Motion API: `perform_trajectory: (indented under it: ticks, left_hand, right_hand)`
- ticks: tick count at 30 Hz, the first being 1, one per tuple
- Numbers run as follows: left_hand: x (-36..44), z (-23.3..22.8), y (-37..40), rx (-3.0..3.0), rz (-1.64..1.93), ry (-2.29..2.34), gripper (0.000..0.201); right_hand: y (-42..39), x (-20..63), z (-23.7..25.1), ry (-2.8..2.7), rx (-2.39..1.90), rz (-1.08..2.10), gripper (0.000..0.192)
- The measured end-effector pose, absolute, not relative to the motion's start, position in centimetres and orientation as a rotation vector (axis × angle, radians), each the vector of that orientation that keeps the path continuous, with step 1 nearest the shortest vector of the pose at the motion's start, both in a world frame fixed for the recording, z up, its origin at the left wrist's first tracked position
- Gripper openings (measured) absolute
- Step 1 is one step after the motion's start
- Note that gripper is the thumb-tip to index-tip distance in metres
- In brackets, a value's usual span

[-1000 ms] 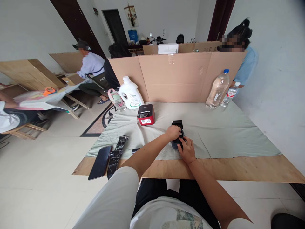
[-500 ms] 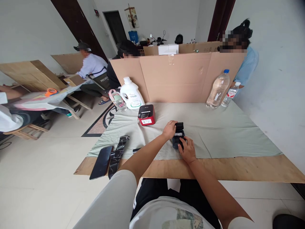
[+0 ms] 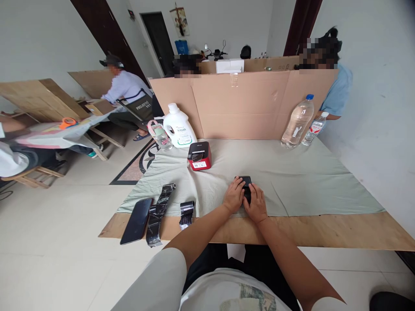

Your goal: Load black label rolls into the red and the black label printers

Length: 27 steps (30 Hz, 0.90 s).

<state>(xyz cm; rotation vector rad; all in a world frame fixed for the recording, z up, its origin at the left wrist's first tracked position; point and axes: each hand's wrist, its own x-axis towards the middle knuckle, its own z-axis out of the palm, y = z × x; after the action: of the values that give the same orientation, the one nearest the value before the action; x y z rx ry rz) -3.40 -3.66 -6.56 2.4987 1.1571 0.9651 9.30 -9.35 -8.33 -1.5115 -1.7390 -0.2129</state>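
Near the front of the cloth-covered table sits a small black printer [image 3: 247, 180] with its lid down, partly hidden by both hands. My left hand [image 3: 234, 195] lies on its left side, fingers pressed over the lid. My right hand [image 3: 256, 201] wraps the right side, fingers against the lid's near part. To the left are a short black roll [image 3: 187, 212] with a loose end and a longer unrolled black strip [image 3: 158, 216]. Farther back stands a red and black printer [image 3: 199, 156] with a white label on its front.
A dark phone [image 3: 136, 221] lies at the left front edge. Behind stand a white detergent jug [image 3: 180, 128], a clear cup [image 3: 161, 137], a large water bottle [image 3: 297, 123] and a small one [image 3: 315, 128]. A cardboard screen [image 3: 240, 108] closes off the back. Several people sit beyond.
The black printer's raised lid has swung down shut. My left hand has moved down and toward me, next to the right one. The short black roll, earlier mostly behind my forearm, now shows.
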Motion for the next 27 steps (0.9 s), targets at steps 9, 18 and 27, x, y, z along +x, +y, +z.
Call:
perform_trajectory:
  ticks: [9, 18, 27]
  left_hand:
    - [-3.4, -7.7, -3.7, 2.499, 1.037, 1.150, 0.039]
    - [-3.4, -7.9, -3.6, 2.348, 1.170, 1.023, 0.038]
    - [-4.9, -9.7, -4.3, 1.459, 1.545, 1.344, 0.050]
  right_hand:
    - [-9.2, 9.0, -8.9, -1.811, -1.604, -0.236, 0.052]
    - [-9.0, 9.5, -8.4, -1.813, -1.604, -0.163, 0.046]
    - [-8.5, 7.1, -7.9, -1.566, -1.827, 0.019, 0.089]
